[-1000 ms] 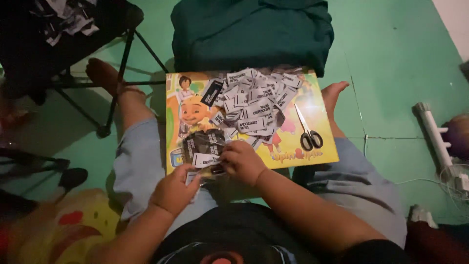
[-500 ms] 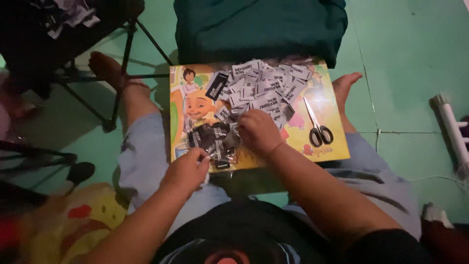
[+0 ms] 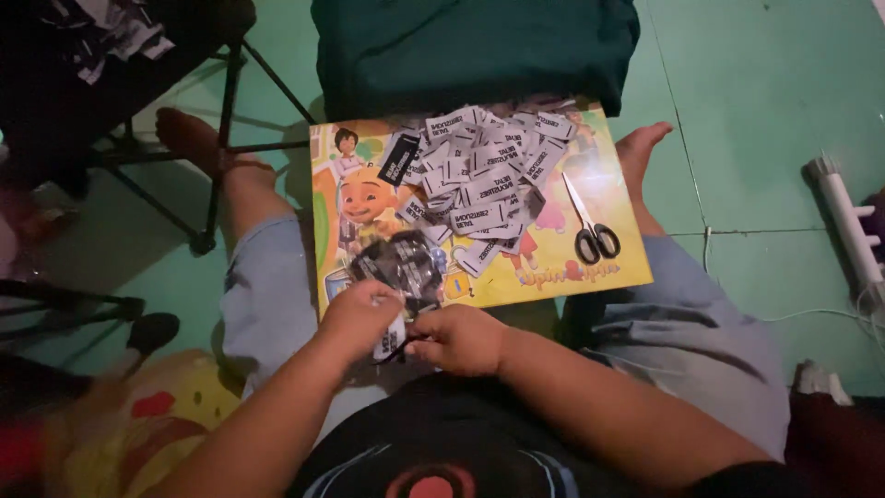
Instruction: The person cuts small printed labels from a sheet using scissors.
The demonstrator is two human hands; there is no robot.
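Two hands meet at cartoon board near edge: left hand, right hand fingers pinching one small label; scissors near right edge.

- A heap of small grey-white rectangular labels lies at upper centre of the frame.
- One black rectangular label sits at the heap's left edge.
- A bundle of dark labels lies at centre, just above the hands.
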